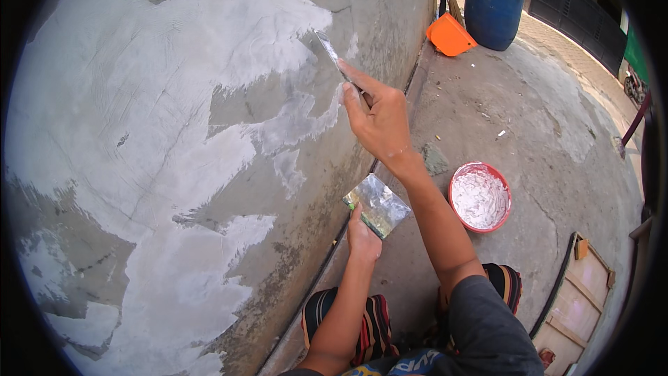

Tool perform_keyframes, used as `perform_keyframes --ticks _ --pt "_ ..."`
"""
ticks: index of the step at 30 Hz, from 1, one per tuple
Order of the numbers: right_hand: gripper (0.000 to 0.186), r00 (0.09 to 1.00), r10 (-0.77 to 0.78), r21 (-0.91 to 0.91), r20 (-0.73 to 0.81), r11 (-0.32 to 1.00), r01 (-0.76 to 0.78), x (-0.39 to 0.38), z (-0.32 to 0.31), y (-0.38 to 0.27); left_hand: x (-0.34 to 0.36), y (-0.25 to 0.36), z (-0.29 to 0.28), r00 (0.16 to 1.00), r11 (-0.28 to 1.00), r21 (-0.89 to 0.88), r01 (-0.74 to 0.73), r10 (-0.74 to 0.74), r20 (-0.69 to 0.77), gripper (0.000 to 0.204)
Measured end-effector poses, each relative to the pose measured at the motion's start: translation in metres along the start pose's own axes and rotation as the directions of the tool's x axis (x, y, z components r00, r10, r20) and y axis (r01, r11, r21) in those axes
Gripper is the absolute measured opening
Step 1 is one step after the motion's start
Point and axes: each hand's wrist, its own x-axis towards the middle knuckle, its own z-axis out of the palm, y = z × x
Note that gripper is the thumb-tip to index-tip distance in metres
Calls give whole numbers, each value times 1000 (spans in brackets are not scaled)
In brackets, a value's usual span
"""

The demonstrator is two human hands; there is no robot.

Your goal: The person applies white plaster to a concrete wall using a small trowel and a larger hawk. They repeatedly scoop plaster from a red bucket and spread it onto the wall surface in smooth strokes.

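One scraper (327, 47), gripped in the right hand (381, 117), is at the edge of the white coat (174, 49) on the wall (250, 103); the left hand (363, 238) clasps a metal plate (381, 206) below. A low, steady angle should spread most evenly.

Lettering shows on the dark grey, short-sleeved cloth shirt (490, 331) worn by the person, at the lower edge of the head view. Across its front runs a line of bold blue printed letters (422, 361), large and set close together. The lower edge cuts the line off, so no whole word can be read. To its left, a yellow printed shape (363, 371) is also cut off; whether it is a letter cannot be told.
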Motion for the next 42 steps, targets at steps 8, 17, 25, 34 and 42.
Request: perform_keyframes --ticks 8,17,25,34,42 --pt "35 976 -46 -43 215 997 57 -3 -25 -9 -3 -1 6 999 1000 8 -15 15 -38 45" --pt "35 963 -48 -134 265 987 87 27 -36 0 -2 -1 5 1000 1000 14 -19 19 -17 44" --pt "34 999 20 97 -44 995 -16 42 -20 55 2 -5 2 1000 1000 10 5 -5 2 44" --pt "36 973 -213 -11 -89 977 213 39 25 73 3 -9 5 1000 1000 23 9 -9 -29 45" --pt "36 979 -189 -20 74 981 191 38 -32 78 11 -16 5 998 997 43 58 -59 5 45"
